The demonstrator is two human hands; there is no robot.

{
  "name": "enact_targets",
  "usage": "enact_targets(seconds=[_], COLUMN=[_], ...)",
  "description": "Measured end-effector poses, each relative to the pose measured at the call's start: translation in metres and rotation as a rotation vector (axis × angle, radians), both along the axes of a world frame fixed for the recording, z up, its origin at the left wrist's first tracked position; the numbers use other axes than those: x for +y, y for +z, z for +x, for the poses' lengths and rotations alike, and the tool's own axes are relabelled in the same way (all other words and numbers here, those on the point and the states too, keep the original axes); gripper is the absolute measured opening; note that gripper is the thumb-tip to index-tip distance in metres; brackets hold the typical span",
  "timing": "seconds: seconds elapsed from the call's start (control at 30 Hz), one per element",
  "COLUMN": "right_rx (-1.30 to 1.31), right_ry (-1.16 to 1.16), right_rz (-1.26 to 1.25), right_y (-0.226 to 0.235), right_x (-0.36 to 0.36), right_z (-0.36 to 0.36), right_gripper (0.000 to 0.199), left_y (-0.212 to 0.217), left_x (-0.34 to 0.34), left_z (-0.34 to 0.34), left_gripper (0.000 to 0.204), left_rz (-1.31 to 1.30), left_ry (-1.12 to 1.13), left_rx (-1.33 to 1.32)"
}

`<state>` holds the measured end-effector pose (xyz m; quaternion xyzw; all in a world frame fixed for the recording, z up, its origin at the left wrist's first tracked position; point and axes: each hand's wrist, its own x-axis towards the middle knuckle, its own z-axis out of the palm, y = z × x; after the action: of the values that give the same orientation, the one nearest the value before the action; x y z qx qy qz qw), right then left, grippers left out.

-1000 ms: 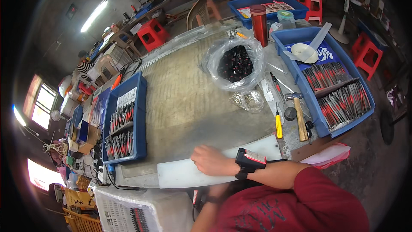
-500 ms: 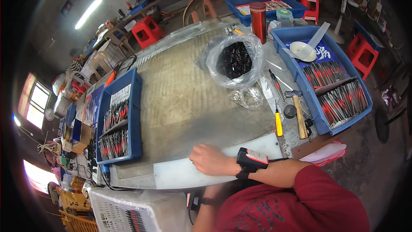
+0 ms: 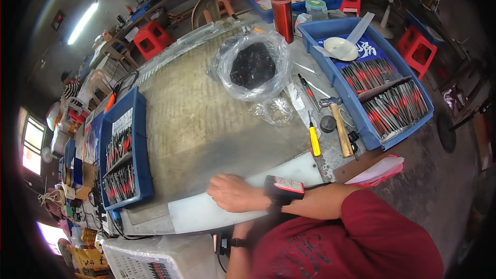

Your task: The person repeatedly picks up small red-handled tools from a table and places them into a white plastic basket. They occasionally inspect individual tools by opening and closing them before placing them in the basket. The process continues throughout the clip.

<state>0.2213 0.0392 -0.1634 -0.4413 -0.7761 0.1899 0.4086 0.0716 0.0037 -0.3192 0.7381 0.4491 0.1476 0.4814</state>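
Observation:
My right hand (image 3: 233, 193) rests over a long white board (image 3: 194, 216) along the table's near edge. Its fingers are curled closed, and whatever they may hold is hidden. My left hand (image 3: 243, 229) is low, just past the board's near edge. My right hand and the board cover its fingers, so their state does not show. Both wrists wear a black strap with a small box. Beyond the board, a clear plastic bag (image 3: 219, 67) stands open, holding many small black pieces with red marks. Beside it lies a smaller clear bag (image 3: 274, 111) of tiny metal parts.
Blue trays of red-and-black tools stand left (image 3: 146, 175) and right (image 3: 369, 135). A yellow-handled screwdriver (image 3: 314, 142) and a hammer (image 3: 341, 132) lie at the right, near a red tumbler (image 3: 282, 18). A white crate (image 3: 170, 250) sits below the table's near left edge.
The whole view has shifted, so the table and trays now appear further left and slightly higher. My right hand stays closed over the white board, in about the same spot.

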Motion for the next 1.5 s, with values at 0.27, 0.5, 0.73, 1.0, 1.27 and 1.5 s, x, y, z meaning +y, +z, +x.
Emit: enact_targets(seconds=[0.27, 0.5, 0.73, 1.0, 1.27, 1.5], right_rx=[-0.014, 0.004, 0.0, -0.008, -0.019, -0.013], right_ry=[-0.014, -0.036, -0.026, -0.039, -0.03, -0.016], right_rz=[0.028, 0.017, -0.033, -0.013, -0.019, -0.025], right_y=[-0.002, -0.002, 0.0, 0.0, 0.0, -0.002], right_x=[0.0, -0.001, 0.0, 0.0, 0.0, 0.001], right_z=[0.0, -0.002, -0.003, -0.003, -0.003, -0.003], right_gripper=[0.004, 0.004, 0.006, 0.006, 0.008, 0.008], left_y=[-0.025, -0.004, -0.008, -0.002, 0.008, 0.014], left_x=[0.006, -0.005, 0.0, -0.006, -0.006, -0.007], left_z=[-0.015, 0.002, -0.004, -0.003, -0.001, 0.004], left_gripper=[0.04, 0.044, 0.049, 0.052, 0.045, 0.045], left_rz=[0.042, -0.012, 0.011, -0.058, 0.018, -0.039], left_ry=[-0.07, 0.024, -0.05, -0.014, -0.04, 0.004], left_rx=[0.09, -0.171, 0.001, -0.136, 0.066, -0.049])
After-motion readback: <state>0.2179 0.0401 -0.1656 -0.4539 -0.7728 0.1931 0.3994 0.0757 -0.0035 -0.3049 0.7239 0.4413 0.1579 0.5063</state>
